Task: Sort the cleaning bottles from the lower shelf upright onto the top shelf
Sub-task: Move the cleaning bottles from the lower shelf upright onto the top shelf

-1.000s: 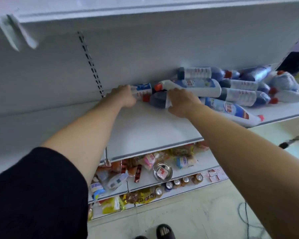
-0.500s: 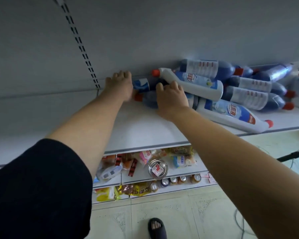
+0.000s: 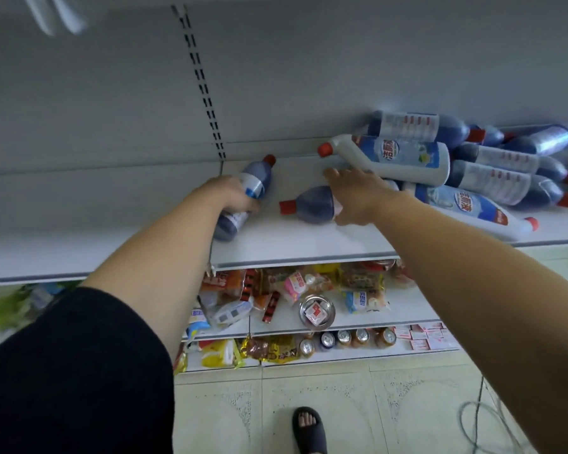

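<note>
Dark blue bottle [image 3: 259, 174] gripped round its label by left hand [image 3: 233, 199], over lower shelf [image 3: 309, 244], left of the pile [image 3: 492, 178]; long axis tilted, red cap [image 3: 269, 159] up toward back wall [image 3: 309, 77]. Likely full, heavyish, rigid, slick: hold mid-body. Second bottle [image 3: 312, 206] flat, cap pointing left, under right hand [image 3: 358, 194], fingers [image 3: 333, 174] spread, not clasping.

On shelf [image 3: 309, 244]: left grip [image 3: 233, 198] curled round tilted blue bottle [image 3: 254, 180]; right grip [image 3: 358, 198] spread over lying bottle [image 3: 312, 204].
</note>
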`<state>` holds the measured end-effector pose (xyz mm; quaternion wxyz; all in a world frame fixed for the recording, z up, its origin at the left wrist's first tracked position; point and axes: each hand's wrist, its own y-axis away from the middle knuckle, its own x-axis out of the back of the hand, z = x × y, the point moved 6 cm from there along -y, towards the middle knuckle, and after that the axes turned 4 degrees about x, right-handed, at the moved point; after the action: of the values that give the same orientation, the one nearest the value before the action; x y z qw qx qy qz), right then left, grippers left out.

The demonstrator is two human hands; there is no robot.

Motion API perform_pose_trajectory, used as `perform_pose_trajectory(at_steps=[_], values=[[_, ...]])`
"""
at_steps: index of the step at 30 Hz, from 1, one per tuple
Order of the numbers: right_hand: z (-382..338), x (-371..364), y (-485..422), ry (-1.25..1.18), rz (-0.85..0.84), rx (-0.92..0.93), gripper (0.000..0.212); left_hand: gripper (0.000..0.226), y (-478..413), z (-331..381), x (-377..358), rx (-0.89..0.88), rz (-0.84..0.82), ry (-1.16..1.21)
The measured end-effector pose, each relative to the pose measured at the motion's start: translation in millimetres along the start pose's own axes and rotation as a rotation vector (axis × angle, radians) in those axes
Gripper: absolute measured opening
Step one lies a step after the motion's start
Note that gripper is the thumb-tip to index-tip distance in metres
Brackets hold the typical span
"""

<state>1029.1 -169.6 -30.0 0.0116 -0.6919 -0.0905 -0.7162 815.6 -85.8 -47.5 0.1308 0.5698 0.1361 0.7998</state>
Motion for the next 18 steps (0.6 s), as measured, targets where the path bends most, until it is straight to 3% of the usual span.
perform_pose_trajectory(at_steps=[2,6,8,10,12,15,18], values=[[-4,1,2,0.014,0.074,0.003,0.064,0.053,9,-17,-4,0.033,0.006,0.134],[-15,14,7,-0.145,0.184,-0.121,0.073,0.058,25,-39,3,0.104,0.079,0.553],[-20,25,13,-0.387,0.254,-0.21,0.076,0.06,39,-40,8,0.095,0.074,0.716],[-27,31,21,-0.659,0.291,-0.298,0.074,0.048,54,-36,11,0.062,0.058,0.816],[-34,34,29,-0.909,0.334,-0.397,0.074,0.035,71,-30,13,0.018,0.042,0.867],[-45,33,45,-1.252,0.382,-0.547,0.082,0.033,92,-24,13,-0.01,0.012,0.913],[-60,34,61,-1.64,0.351,-0.568,0.058,0.044,113,-22,14,-0.01,-0.002,0.946]])
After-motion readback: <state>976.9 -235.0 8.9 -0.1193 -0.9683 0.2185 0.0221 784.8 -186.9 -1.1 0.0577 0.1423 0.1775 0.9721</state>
